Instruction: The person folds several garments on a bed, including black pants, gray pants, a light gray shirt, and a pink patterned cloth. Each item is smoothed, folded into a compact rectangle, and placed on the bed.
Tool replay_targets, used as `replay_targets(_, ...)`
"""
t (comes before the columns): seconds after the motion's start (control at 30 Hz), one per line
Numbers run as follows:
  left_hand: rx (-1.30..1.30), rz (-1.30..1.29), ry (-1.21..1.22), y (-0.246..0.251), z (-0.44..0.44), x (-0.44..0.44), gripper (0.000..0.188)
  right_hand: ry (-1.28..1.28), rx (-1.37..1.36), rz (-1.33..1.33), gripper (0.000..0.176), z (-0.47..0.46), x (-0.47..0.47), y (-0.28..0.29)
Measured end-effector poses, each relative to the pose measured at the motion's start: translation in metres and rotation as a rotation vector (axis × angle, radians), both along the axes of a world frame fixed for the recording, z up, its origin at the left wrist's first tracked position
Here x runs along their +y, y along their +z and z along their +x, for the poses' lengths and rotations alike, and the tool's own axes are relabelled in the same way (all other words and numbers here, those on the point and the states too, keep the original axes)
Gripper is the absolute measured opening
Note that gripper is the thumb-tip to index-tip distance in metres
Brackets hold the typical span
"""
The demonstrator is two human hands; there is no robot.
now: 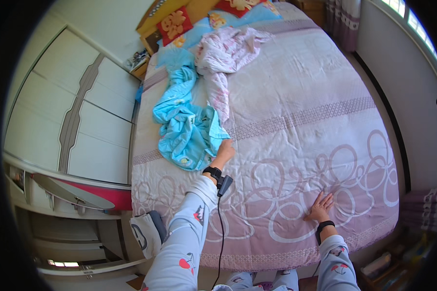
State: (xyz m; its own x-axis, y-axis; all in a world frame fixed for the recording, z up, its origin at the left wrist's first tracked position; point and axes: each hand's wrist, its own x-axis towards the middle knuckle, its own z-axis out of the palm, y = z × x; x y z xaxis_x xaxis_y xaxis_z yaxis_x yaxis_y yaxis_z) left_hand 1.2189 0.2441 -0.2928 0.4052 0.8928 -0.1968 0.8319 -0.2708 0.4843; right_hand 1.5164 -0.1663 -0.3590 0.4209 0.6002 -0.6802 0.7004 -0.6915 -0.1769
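Note:
My left hand (pixel 225 151) reaches out over the bed, fingers closed on a corner of a turquoise printed cloth (pixel 185 134), perhaps a thin quilt. The cloth lies crumpled along the bed's left side. Flat on the purple end of the patterned bedspread (pixel 298 182), my right hand (pixel 319 207) rests with its fingers apart. Beyond the turquoise cloth is a bunched pink-and-white floral quilt (pixel 225 51), one tail of it trailing toward my left hand. Each wrist wears a black band; the left one carries a small device with a cable.
Red cushions (pixel 174 24) and blue pillows (pixel 240 21) lie by the headboard. A sliding wardrobe (pixel 73 105) stands left, above a shelf unit (pixel 69 236). Folded clothing (pixel 147 232) sits at the bed's near left corner. Curtains (pixel 346 23) and a window (pixel 411 22) are right.

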Motion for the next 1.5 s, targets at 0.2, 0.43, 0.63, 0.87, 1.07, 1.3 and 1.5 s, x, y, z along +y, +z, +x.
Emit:
replay_targets(0.2,0.012,-0.013,0.003,-0.059,-0.004,0.084,0.047,-0.082,-0.06,-0.053,0.155,-0.001,0.026,-0.018)
replay_targets(0.43,-0.193,-0.269,0.295,-0.095,0.013,0.156,0.055,-0.1,-0.039,-0.1,0.158,0.005,0.026,-0.053)
replay_targets(0.63,-0.613,-0.173,0.38,-0.089,0.008,0.177,0.052,-0.087,-0.036,-0.09,0.156,0.006,0.024,-0.057)
replay_targets(0.87,-0.886,-0.424,0.372,0.005,0.047,0.128,0.028,-0.067,-0.063,-0.135,0.158,0.005,0.029,-0.044)
replay_targets(1.07,-0.663,-0.906,-0.155,0.062,0.04,-0.067,0.03,-0.06,-0.066,-0.054,0.161,0.003,0.026,-0.031)
replay_targets(1.3,-0.454,-1.33,-0.345,0.164,-0.097,-0.304,0.021,-0.114,-0.043,0.077,0.149,-0.01,0.015,-0.011)
replay_targets(1.5,-0.277,-1.581,-0.616,0.245,-0.18,-0.424,0.017,-0.714,1.241,0.391,0.086,-0.139,0.072,0.05)
